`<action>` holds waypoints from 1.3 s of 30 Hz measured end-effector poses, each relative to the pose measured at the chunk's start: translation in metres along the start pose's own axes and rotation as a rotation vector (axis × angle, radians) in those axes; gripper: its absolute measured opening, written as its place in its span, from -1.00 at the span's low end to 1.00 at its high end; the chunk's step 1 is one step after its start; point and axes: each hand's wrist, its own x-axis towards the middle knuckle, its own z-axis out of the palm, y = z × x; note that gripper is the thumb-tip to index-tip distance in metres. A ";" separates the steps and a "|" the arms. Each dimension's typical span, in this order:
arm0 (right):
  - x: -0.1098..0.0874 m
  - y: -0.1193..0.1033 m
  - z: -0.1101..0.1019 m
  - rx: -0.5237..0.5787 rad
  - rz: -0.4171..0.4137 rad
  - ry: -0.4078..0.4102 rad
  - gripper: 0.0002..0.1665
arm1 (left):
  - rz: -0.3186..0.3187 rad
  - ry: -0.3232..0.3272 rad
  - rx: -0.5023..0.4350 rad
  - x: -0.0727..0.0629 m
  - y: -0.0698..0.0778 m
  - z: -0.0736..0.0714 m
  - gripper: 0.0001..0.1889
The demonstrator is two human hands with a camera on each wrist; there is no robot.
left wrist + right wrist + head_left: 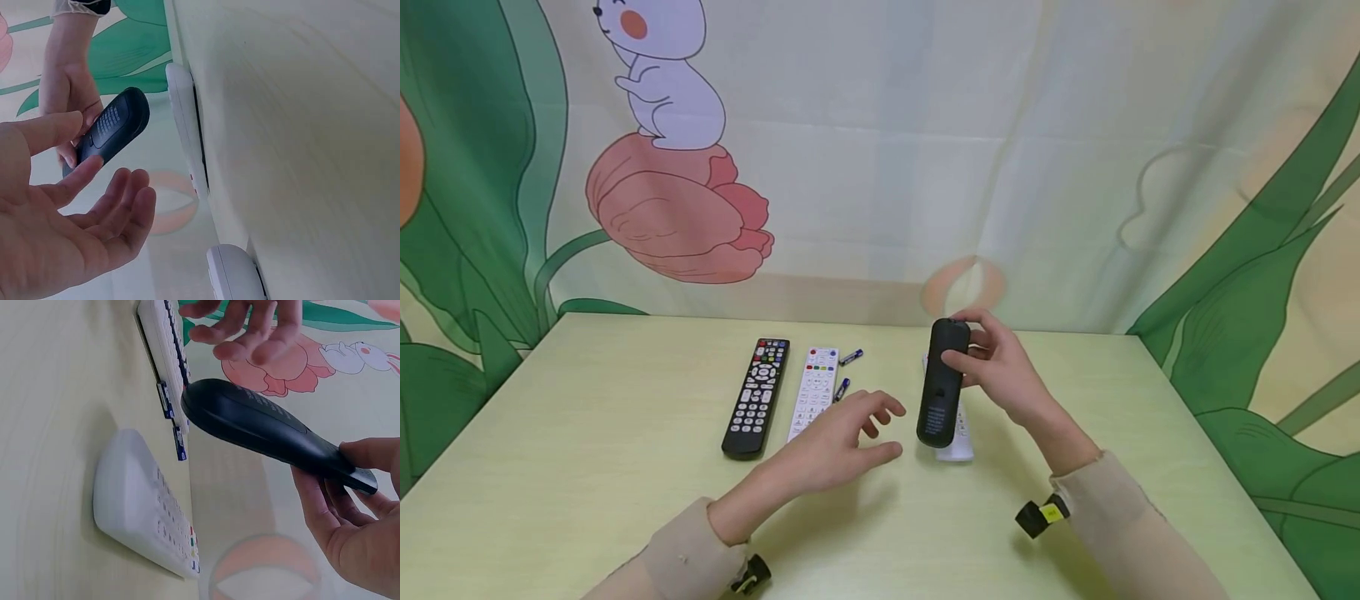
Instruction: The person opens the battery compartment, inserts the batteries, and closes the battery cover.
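Note:
My right hand (1003, 367) grips a black remote control (942, 392) near its top end, thumb on the back and fingers on the other side. Its back, with small printed text, faces me, and it is held above the table over a white remote (957, 442), hiding most of that one. To the left of the black remote hovers my left hand (842, 433), its fingers spread and relaxed with nothing in them. In the left wrist view, the left fingers (140, 200) overlap the lower side of the black remote (115, 128).
Left of my hands lie another black remote (756, 400) with its buttons up and a white remote (815, 383), partly behind the left hand. Two small blue batteries (852, 357) lie next to the white one. A printed cloth (880, 167) hangs behind the table (625, 417).

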 end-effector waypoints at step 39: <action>-0.004 -0.001 0.027 0.066 0.045 -0.043 -0.42 | 0.054 0.120 0.175 0.010 0.013 0.008 -0.61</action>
